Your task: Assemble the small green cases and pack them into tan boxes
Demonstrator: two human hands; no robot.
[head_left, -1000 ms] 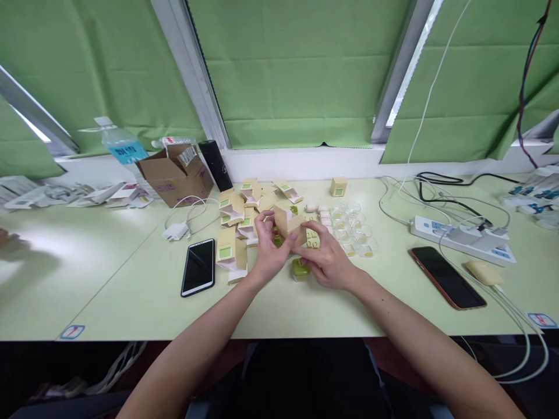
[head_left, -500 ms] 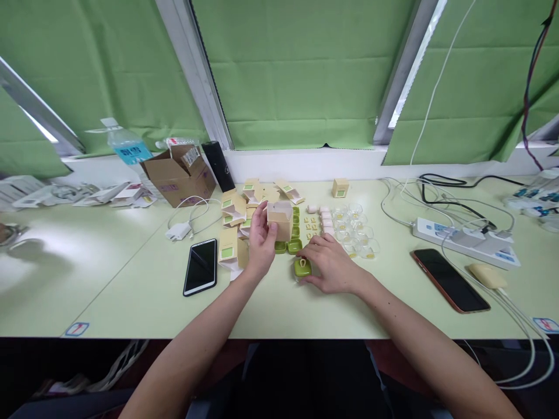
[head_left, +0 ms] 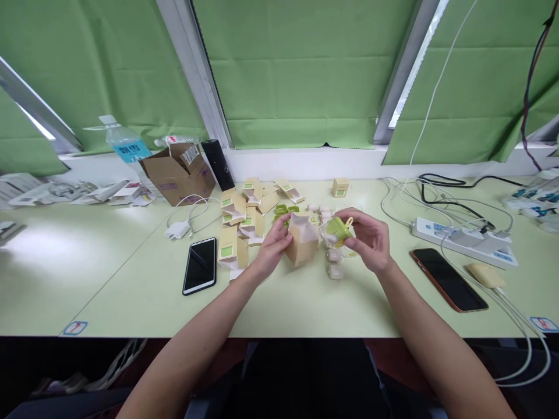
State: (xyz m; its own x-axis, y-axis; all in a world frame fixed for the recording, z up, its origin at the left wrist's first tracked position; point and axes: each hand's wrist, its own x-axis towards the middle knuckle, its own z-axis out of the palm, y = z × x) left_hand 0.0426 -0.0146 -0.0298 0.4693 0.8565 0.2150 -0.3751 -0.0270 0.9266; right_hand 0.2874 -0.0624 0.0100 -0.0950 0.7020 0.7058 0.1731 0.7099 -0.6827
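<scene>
My left hand grips a small open cardboard box, tilted with its open top facing up and toward my right hand. My right hand pinches a small clear case with a green top and a pale yellow loop. The case is in the air just right of the box's opening, apart from it. Small pale pink pieces sit on the table below the case. Green square pieces lie beyond my left hand. Clear cases behind my right hand are mostly hidden.
Several open cardboard boxes lie left of my hands, beside a phone and a white charger. One closed box stands at the back. A power strip and another phone lie on the right.
My right hand has lifted the green-topped case off the table, up and to the right. My left hand has brought the box rightward and lower, tilting it. Pink pieces now show below.
</scene>
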